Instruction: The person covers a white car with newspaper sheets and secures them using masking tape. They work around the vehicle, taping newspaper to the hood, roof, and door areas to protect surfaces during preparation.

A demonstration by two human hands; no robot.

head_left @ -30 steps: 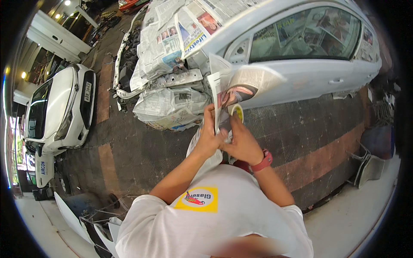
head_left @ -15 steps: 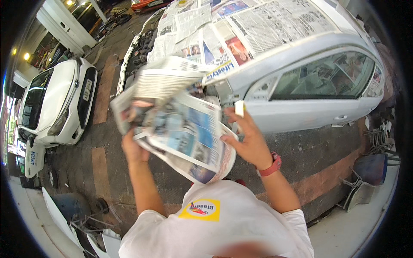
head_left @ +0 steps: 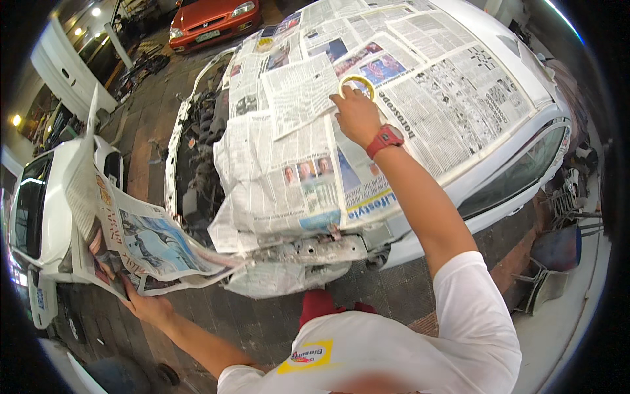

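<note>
My left hand [head_left: 146,307] grips the lower edge of several loose newspaper sheets [head_left: 164,240], holding them out over the floor at the left. The sheets hang partly unfolded, and their right end reaches the bare front corner of the car [head_left: 308,251]. My right hand [head_left: 357,118], with a red watch at the wrist, stretches over the car. Its fingers are closed on the near edge of a yellow-rimmed roll of tape [head_left: 371,88]. The roll rests on the newspaper covering [head_left: 295,157] spread over the car; the fingertips are partly hidden.
An exposed engine bay [head_left: 203,138] lies left of the covering. A white car [head_left: 56,203] stands at the left and a red car [head_left: 213,21] at the far end. A dark blue drum [head_left: 556,248] and metal frames [head_left: 541,289] stand by the right wall.
My right hand has moved forward from beside the newspaper sheets, carrying the tape roll onto the covered car. My left hand has swung the sheets out to the left, where they spread wider.
</note>
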